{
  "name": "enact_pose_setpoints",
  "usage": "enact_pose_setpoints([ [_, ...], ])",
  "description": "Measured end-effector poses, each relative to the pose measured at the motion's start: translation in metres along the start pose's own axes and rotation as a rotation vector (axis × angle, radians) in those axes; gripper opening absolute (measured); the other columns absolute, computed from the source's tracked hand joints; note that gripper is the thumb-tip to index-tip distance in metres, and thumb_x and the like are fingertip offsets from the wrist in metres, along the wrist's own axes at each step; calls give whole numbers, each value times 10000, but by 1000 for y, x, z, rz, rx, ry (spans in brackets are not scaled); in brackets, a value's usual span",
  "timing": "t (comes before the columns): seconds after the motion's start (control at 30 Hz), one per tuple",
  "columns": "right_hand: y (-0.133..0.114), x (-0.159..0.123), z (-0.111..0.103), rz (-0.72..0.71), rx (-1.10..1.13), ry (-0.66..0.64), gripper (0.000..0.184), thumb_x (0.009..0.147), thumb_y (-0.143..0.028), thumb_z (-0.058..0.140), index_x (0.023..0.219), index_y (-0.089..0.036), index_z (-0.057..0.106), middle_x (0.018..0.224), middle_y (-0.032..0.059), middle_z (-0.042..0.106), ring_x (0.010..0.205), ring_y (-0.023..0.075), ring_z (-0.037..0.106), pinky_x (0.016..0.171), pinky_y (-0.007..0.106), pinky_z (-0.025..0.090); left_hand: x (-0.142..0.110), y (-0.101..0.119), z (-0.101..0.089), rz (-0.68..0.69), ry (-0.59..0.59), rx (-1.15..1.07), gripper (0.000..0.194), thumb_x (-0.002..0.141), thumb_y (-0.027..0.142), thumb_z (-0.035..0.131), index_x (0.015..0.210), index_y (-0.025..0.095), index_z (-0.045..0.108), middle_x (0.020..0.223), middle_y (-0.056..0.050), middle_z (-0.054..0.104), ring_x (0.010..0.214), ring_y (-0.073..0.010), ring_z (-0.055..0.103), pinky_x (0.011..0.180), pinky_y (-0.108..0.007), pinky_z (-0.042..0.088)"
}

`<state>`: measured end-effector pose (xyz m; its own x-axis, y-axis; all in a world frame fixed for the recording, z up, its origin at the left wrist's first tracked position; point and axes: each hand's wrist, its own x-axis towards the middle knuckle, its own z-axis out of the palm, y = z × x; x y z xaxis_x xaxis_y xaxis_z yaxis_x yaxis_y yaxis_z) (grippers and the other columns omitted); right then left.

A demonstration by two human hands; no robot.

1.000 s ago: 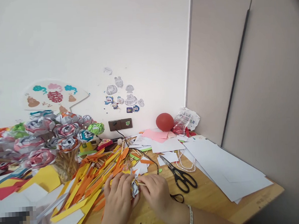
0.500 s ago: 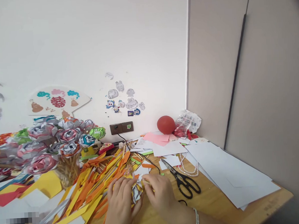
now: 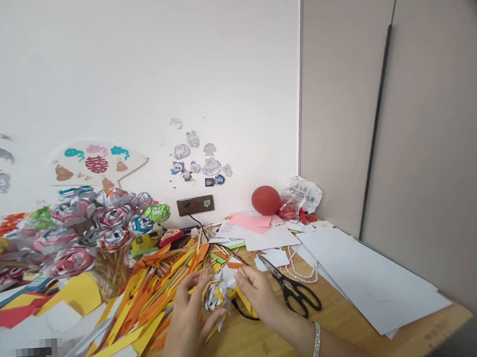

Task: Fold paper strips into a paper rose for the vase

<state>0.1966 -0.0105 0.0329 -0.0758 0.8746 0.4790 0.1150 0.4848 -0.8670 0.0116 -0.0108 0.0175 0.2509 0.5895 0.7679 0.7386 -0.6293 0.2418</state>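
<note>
A small paper flower of folded white and yellow strips stands between my hands, low in the middle of the view. My left hand curls loosely around its left side, thumb below and fingers above, touching the petals. Close by on the right, my right hand pinches a thin wooden stick between thumb and fingertips. A yellow paper strip hangs beside those fingers. Whether the stick joins the flower is hidden. Black-handled scissors lie on the table just right of my right hand.
Orange and yellow paper strips and sticks cover the left of the wooden table. Finished paper flowers stand behind them. White sheets, a pearl string, a red balloon and a black cable are around.
My hands have moved a little apart, showing more of the paper flower. My left fingers have loosened around it. The yellow strip and the cable beneath my right hand have come into sight.
</note>
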Motion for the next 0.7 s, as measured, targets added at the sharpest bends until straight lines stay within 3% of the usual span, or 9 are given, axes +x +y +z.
enact_pose_setpoints([
  [0.17,-6,-5,4,-35,26,13,363,880,-455,416,630,-207,329,608,-48,320,573,110,312,530,227,277,1,-6,5,-254,14,-221,391,788,447,558,1121,244,534,1115,-109,521,832,-257,622,527,-337,550],
  [0.27,-6,-8,7,-59,16,-1,337,882,-406,417,624,-205,332,608,-45,334,575,113,321,534,231,282,2,-3,8,-323,-13,-381,426,815,440,516,1198,255,495,1189,-123,539,962,-286,615,631,-364,567],
  [0.37,-4,-9,8,-83,-12,-19,318,880,-355,425,615,-205,333,589,-50,331,552,106,315,510,228,271,2,1,9,-350,-50,-518,534,766,428,584,1248,253,433,1264,-132,534,1172,-324,512,804,-406,538],
  [0.57,-2,-8,7,-109,-113,-61,230,823,-244,495,605,-180,460,565,-45,414,528,97,379,496,212,297,7,5,4,-447,-59,-554,448,713,398,633,1094,214,488,1138,-111,610,1039,-290,609,807,-398,540],
  [0.7,-2,-8,4,-128,-170,51,122,808,-243,533,733,-169,594,630,-12,556,556,111,492,508,204,362,7,9,1,-368,-65,-495,366,707,310,614,1040,209,500,1055,-92,646,954,-266,644,781,-374,549],
])
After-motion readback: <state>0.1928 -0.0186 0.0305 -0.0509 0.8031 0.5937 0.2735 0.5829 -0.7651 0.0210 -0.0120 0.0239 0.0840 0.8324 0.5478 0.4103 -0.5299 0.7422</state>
